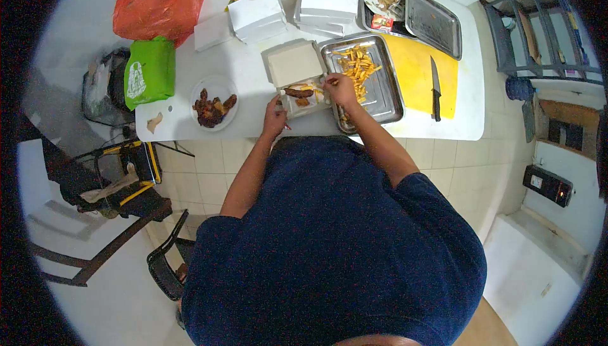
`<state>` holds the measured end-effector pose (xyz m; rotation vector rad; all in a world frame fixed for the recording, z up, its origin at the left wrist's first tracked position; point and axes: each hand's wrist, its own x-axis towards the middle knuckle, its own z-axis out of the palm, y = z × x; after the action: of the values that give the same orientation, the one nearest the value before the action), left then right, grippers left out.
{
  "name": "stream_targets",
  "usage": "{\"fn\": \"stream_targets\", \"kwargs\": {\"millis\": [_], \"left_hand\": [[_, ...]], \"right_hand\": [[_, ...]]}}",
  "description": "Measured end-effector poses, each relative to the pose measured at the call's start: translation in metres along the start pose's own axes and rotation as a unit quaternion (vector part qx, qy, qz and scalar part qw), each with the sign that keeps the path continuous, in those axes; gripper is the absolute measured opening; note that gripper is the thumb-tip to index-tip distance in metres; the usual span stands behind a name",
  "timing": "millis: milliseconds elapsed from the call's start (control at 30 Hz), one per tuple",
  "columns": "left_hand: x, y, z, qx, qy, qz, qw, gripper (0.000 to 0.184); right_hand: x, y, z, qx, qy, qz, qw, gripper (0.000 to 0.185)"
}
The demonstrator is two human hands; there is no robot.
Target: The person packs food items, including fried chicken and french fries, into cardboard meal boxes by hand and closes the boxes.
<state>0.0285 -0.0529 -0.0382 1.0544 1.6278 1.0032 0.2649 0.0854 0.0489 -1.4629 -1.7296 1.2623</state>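
Observation:
An open cardboard food box point(294, 65) lies on the table in front of me, its lid folded back. Inside are browned pieces of meat point(299, 93) and some fries on pale paper. At the box's left wall is my left hand point(275, 119), its fingers closed on the edge. A small red-and-white item point(287, 127) shows beside that hand. My right hand point(342, 91) is over the box's right side with fingers pinched together; what they hold is too small to make out. Right of the box, a metal tray point(382, 102) holds a heap of fries point(360, 70).
A plate point(235, 106) of browned meat stands left. A knife point(436, 89) lies on the yellow cutting board point(415, 80) at right. Behind are white boxes point(256, 13), more metal trays point(434, 23), a red plastic bag point(158, 4) and a green bag point(152, 73).

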Motion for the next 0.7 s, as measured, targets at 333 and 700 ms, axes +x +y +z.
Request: {"fn": "stream_targets", "kwargs": {"millis": [333, 700], "left_hand": [[0.068, 0.052, -0.009, 0.031, 0.093, -0.013, 0.995, 0.050], [0.072, 0.127, -0.048, 0.054, 0.073, 0.112, 0.990, 0.048]], "right_hand": [[0.060, 0.007, 0.011, -0.102, 0.033, -0.092, 0.990, 0.045], [0.070, -0.021, 0.005, -0.108, -0.061, -0.101, 0.987, 0.039]]}}
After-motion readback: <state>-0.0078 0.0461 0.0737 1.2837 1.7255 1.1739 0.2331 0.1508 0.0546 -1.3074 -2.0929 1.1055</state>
